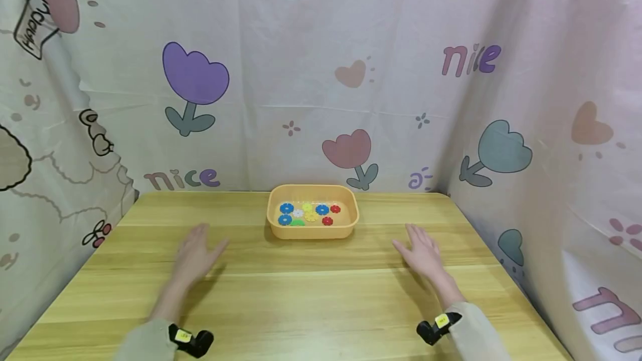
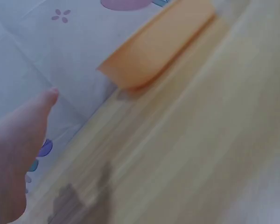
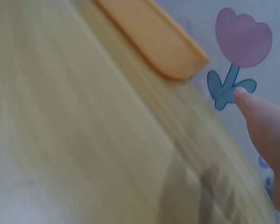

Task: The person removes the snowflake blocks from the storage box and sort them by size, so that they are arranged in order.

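Note:
An orange-yellow plastic basin (image 1: 313,233) stands near the far edge of the table. Inside lie several small flower-shaped plastic pieces: blue ones (image 1: 286,208), red ones (image 1: 327,220), yellow ones (image 1: 311,216), a white one (image 1: 298,213) and a green one (image 1: 297,222). To the left of the basin, my left hand (image 1: 193,258) hovers over the table with fingers straight and thumb spread, holding nothing. On the other side, my right hand (image 1: 422,254) is stretched out the same way, also holding nothing. Both wrist views show a thumb and the basin's outer wall (image 2: 151,51).
The wooden table (image 1: 301,305) has a curtain (image 1: 281,77) printed with tulips and hearts behind it and along both sides. A black wrist camera (image 1: 193,341) is strapped at the left sleeve, and another black camera (image 1: 437,327) at the right.

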`<state>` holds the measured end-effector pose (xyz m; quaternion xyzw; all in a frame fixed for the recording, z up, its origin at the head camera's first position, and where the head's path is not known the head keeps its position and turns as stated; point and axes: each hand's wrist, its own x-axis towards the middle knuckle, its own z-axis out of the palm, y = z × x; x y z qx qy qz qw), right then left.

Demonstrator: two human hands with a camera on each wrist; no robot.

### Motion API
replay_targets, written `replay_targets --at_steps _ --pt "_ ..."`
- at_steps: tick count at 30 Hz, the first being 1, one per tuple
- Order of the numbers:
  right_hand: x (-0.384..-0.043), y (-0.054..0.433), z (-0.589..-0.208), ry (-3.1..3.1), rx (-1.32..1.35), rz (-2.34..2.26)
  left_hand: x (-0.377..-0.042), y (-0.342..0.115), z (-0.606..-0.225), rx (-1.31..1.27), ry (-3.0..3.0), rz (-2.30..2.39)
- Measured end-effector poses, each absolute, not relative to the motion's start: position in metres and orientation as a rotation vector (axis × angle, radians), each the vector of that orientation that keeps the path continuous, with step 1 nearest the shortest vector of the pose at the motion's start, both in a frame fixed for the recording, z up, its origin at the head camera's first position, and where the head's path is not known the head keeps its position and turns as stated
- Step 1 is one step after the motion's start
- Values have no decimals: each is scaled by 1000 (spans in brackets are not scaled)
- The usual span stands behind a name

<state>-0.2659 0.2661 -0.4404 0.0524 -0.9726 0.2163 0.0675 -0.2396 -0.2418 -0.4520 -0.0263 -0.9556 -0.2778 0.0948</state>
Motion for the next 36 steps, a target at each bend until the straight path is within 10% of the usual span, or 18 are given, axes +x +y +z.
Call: replay_targets --at_steps 9,36 --pt "-298 228 -428 -2769 227 1250 -270 -200 -446 160 -2664 -1626" --pt "-332 162 -452 -2639 123 1764 -311 -126 -461 141 -2493 -1788"
